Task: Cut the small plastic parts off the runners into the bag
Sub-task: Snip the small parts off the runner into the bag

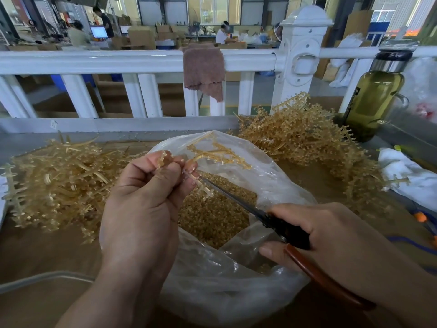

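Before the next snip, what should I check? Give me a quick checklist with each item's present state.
1. Left hand pinches the runner: ok.
2. Runner held over the open bag: ok.
3. Right hand grips the scissors: ok.
4. Blade reaches the runner: ok.
5. Left fingertips away from the blade: cannot tell, the tip lies close by them.
6. Room in the bag for more cut parts: ok, they sit below the rim.

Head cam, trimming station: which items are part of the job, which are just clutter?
Job: left hand pinching runner; right hand gripping cutters; plastic bag; cut parts inside; right runner pile; left runner pile.
Lying about: green bottle; brown cloth on rail; white rag.
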Motion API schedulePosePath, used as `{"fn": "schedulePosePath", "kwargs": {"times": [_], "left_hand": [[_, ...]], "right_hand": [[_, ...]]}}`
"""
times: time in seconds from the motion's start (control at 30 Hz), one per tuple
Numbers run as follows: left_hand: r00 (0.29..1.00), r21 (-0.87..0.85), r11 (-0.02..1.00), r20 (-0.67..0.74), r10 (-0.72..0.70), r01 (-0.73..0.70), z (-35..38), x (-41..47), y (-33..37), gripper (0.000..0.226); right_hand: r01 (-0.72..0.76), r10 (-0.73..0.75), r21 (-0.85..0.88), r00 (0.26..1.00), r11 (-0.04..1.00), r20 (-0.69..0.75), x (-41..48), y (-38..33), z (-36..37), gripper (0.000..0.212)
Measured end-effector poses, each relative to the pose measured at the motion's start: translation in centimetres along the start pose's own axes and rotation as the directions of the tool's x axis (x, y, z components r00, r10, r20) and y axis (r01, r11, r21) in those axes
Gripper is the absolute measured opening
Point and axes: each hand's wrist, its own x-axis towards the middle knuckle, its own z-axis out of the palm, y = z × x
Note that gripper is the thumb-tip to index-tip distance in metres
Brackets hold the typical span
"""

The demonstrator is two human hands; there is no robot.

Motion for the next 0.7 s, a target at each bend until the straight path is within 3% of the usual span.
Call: {"fn": "schedulePosePath", "kwargs": {"times": [0.2, 0.47, 0.7], "left_hand": [[1.0, 0.02, 1.0, 0.012, 0.009, -0.009, 0.27, -0.26, -0.07, 0.014], [0.999, 0.026, 1.0, 0.034, 0.008, -0.008, 0.39, -0.36, -0.07, 0.023], [0.999, -0.008, 1.0, 0.039, 0.008, -0.007, 0.34, -0.27, -0.11, 0.011]], "right_hand": [[0.007, -0.007, -0.014, 1.0, 1.0, -0.007, 0.01, 0.11, -0.07, 0.043], [0.019, -0.019, -0.034, 1.0, 0.999, -0.001, 0.16, 0.03, -0.18, 0.042], [0.004, -0.004, -0.027, 1.0, 1.0, -0.004, 0.14, -0.44, -0.18, 0.034]]}}
